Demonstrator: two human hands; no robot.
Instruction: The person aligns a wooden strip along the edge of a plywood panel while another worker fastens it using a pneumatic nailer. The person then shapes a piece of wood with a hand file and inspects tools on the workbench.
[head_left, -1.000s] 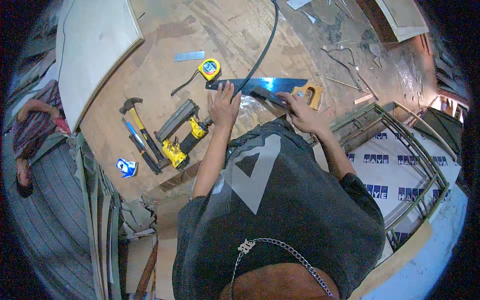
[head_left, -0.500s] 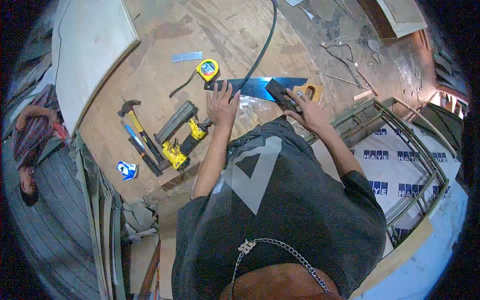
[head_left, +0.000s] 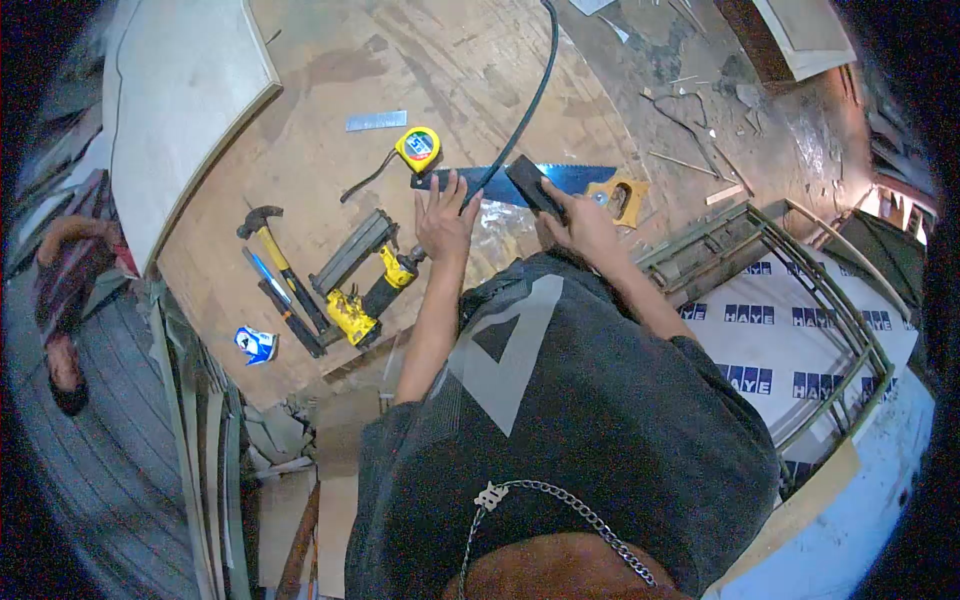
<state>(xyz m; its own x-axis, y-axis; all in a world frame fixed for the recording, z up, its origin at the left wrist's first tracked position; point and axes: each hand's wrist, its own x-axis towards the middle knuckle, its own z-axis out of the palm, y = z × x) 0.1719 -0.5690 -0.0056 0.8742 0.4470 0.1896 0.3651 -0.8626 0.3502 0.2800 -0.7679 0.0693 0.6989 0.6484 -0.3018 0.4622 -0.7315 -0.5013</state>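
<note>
A hand saw (head_left: pixel 588 180) with a blue-grey blade and a yellowish handle lies flat on the wooden tabletop, teeth facing away from me. My left hand (head_left: pixel 443 225) rests with fingers spread over the blade's narrow end, beside a black air hose (head_left: pixel 537 90) that crosses it. In my right hand (head_left: pixel 586 228) is a dark rectangular block (head_left: pixel 533 186), tilted across the middle of the blade. Just beyond my left fingers sits a yellow tape measure (head_left: pixel 418 148). A yellow and black nail gun (head_left: pixel 352 315) lies to the left of my left forearm.
A claw hammer (head_left: pixel 268 235) and slim hand tools lie left of the nail gun, near a crumpled blue-white packet (head_left: pixel 255 345). A metallic strip (head_left: pixel 376 121) is farther back. A white panel (head_left: pixel 190 90) covers the left corner. Another person (head_left: pixel 75 270) is at far left.
My right hand has slid the dark block leftward along the saw blade, away from the handle. My left hand stays on the blade's end. The person at left has shifted slightly.
</note>
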